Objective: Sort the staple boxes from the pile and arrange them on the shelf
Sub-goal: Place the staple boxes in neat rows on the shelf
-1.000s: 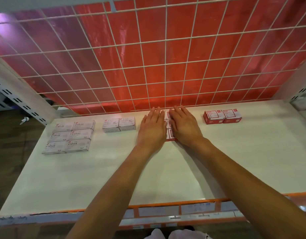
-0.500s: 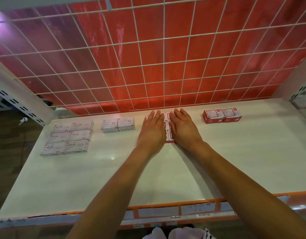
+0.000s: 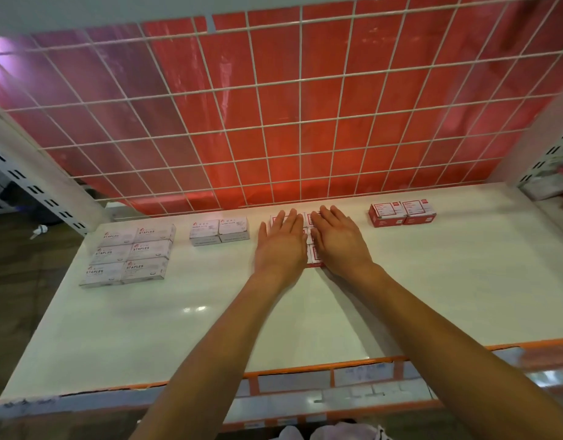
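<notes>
A block of small red-and-white staple boxes [image 3: 312,254] lies on the white shelf [image 3: 432,281] near its back, mostly hidden under my hands. My left hand [image 3: 281,246] rests flat on the left part of the block, fingers straight. My right hand [image 3: 339,241] lies flat on the right part, fingers straight and pointing to the back. Several white STAPLES boxes [image 3: 129,254] form a two-wide block at the far left. Two white boxes [image 3: 220,230] sit side by side between that block and my left hand. Two red boxes [image 3: 402,212] stand to the right.
A white wire grid [image 3: 299,122] with a red sheet behind it closes the shelf's back. Perforated white uprights [image 3: 36,188] stand at both sides. An orange strip with label holders [image 3: 362,373] runs along the front edge. Packaged goods [image 3: 553,182] show past the right upright.
Both hands stay flat on the red-and-white boxes with hardly any shift. The camera view has drifted slightly.
</notes>
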Demonstrator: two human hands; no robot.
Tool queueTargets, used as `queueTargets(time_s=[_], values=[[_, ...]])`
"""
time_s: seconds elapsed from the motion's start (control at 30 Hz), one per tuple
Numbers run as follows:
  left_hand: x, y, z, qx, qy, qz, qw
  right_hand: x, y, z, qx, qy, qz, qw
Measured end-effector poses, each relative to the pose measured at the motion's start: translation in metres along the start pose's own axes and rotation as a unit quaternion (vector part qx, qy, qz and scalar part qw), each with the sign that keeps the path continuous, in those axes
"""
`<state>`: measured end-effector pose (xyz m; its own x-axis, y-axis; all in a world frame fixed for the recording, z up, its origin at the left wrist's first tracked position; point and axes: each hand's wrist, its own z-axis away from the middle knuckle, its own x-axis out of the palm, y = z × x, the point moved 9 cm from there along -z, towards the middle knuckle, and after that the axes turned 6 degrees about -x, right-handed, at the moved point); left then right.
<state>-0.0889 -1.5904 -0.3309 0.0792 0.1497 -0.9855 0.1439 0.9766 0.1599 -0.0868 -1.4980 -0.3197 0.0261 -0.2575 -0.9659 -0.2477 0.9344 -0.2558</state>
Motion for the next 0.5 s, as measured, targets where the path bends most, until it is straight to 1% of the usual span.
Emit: queueTargets(time_s=[0.1,0.27,0.4,0.5], values=[[-0.014,0.003,0.005,-0.005,0.034,0.001,0.999,-0.005,0.004,0.007,0.034,0.01,0.0,0.999],[-0.033,0.021,0.018,0.017,0.087,-0.002,0.996,-0.014,-0.003,0.023,0.04,0.027,0.062,0.997],[-0.034,0.033,0.025,0.032,0.082,-0.003,0.996,-0.017,0.007,0.037,0.065,0.05,0.051,0.995],[-0.031,0.053,0.031,0.06,0.077,-0.011,0.995,-0.022,0.022,0.055,0.099,0.059,0.036,0.993]])
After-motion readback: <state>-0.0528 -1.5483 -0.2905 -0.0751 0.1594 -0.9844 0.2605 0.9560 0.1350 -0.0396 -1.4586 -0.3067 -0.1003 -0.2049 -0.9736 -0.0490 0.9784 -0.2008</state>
